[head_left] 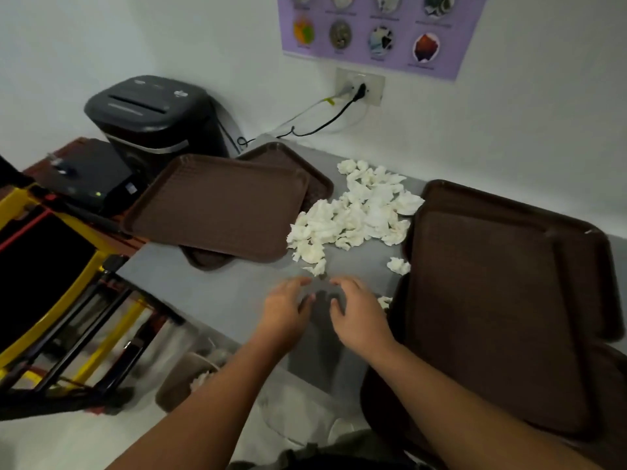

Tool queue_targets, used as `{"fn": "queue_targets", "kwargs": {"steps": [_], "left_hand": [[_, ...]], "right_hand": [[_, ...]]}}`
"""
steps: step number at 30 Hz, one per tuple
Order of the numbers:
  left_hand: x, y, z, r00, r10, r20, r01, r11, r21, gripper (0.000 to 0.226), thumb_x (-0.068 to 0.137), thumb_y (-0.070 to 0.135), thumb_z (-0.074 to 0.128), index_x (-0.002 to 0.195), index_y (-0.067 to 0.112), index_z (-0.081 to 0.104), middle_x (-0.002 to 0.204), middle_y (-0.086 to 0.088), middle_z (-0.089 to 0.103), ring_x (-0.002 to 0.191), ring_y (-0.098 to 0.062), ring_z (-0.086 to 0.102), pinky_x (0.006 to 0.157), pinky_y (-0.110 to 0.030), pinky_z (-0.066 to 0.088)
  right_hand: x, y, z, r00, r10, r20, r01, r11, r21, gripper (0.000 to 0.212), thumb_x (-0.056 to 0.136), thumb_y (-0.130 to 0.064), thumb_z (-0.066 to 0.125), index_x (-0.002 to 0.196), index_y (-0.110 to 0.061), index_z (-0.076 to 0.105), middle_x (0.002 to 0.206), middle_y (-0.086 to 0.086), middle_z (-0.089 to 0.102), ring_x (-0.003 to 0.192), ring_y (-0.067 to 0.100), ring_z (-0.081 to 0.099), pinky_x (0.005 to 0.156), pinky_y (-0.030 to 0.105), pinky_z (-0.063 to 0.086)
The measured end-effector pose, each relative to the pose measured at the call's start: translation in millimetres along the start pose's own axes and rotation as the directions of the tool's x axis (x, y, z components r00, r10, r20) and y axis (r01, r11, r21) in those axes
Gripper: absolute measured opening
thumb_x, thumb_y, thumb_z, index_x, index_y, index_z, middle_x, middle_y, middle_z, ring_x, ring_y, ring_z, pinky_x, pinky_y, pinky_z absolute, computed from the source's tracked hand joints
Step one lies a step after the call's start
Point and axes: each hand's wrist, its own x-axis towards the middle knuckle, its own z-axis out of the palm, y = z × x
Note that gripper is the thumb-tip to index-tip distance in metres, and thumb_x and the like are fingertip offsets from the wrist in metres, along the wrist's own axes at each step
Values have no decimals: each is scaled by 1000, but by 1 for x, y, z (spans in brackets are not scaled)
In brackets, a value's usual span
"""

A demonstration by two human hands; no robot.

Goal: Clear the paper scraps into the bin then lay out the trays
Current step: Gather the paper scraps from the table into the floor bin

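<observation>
Two hands hang low over the grey bench (210, 286), close together, the left hand (288, 310) and right hand (359, 313) both with fingers loosely curved and holding nothing. Just beyond their fingertips lies the pile of white paper scraps (356, 208), spread between two stacks of brown trays. The left stack (217, 205) shows two trays, the upper one skewed across the lower. The right stack (492, 300) reaches to the near edge of the bench; how many trays it holds I cannot tell. One loose scrap (398, 266) sits apart from the pile beside the right stack, and another scrap (385, 301) lies just beside the right hand. The bin (183, 378) stands on the floor below the left forearm, with some white paper in it. A black shredder (152, 113) stands behind the left stack.
</observation>
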Motion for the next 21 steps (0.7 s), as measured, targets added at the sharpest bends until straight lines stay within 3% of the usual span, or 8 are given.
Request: {"fn": "queue_targets", "kwargs": {"steps": [3,8,12,17,21], "left_hand": [[7,23,31,988,43,150,-53,997,63,41,94,27,59,135,24,53,133,3,55,117,-17,55,97,-24,40],[19,47,69,916,229,331,-292,944,155,66,84,20,67,146,18,43,145,-1,45,131,-20,41,107,-24,30],[28,55,88,881,262,393,-376,893,248,72,81,18,69,147,19,41,145,-4,48,130,-25,44,109,-31,33],[38,53,88,924,192,330,-261,948,180,44,83,14,66,127,19,62,121,-5,62,113,-24,55,96,-32,44],[47,51,74,968,49,247,-64,996,54,33,88,25,64,120,28,57,111,2,65,100,-21,63,87,-37,53]], "right_hand": [[-8,31,-21,998,42,-55,-43,999,-7,37,90,-18,55,127,-18,56,126,-1,55,117,16,53,100,30,45],[-23,61,-49,982,84,-168,-74,995,63,34,88,-11,54,122,-17,60,125,-3,56,117,14,53,100,30,45],[-28,72,-62,976,112,-186,-99,992,80,33,90,-10,53,121,-18,59,126,-4,55,120,12,51,103,31,44],[-32,73,-68,963,138,-231,-116,988,103,32,90,-9,54,121,-17,60,126,-4,55,120,12,51,104,29,43],[-35,70,-67,961,148,-235,-124,986,111,32,90,-9,54,121,-17,59,125,-4,55,119,10,51,104,29,43]]}}
